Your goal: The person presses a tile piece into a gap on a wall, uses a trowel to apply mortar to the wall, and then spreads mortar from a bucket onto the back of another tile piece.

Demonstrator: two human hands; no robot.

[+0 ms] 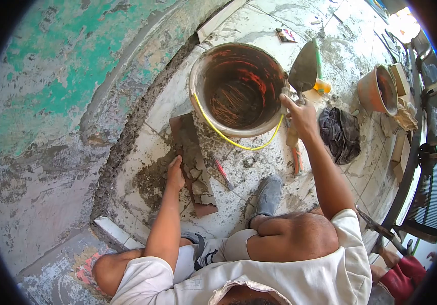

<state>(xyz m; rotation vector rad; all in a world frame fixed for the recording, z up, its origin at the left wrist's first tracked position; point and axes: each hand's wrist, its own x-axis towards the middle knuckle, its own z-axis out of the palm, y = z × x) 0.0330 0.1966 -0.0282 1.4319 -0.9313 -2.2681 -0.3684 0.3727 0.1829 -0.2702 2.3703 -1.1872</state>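
My left hand (176, 174) grips the left edge of a narrow brown tile strip (182, 133), tilted over the floor. Grey mortar (196, 170) lies in broken lumps along its face. In my right hand (303, 116) is a trowel (303, 68), its pointed blade directed away from me, beside the rim of a large bucket (259, 63). The bucket has a yellow handle, and wet mortar smears its inside and bottom. Between the tile strip and my shoe, a slim red-and-grey tool (222, 172) lies on the floor.
A chipped green wall (71, 66) with a mortar-filled joint runs along the left. A crumpled black cloth or bag (339, 134), an orange-handled tool (297, 158) and a smaller orange bucket (373, 94) are to the right. Chairs (427, 198) and a person in red (406, 279) are farther right.
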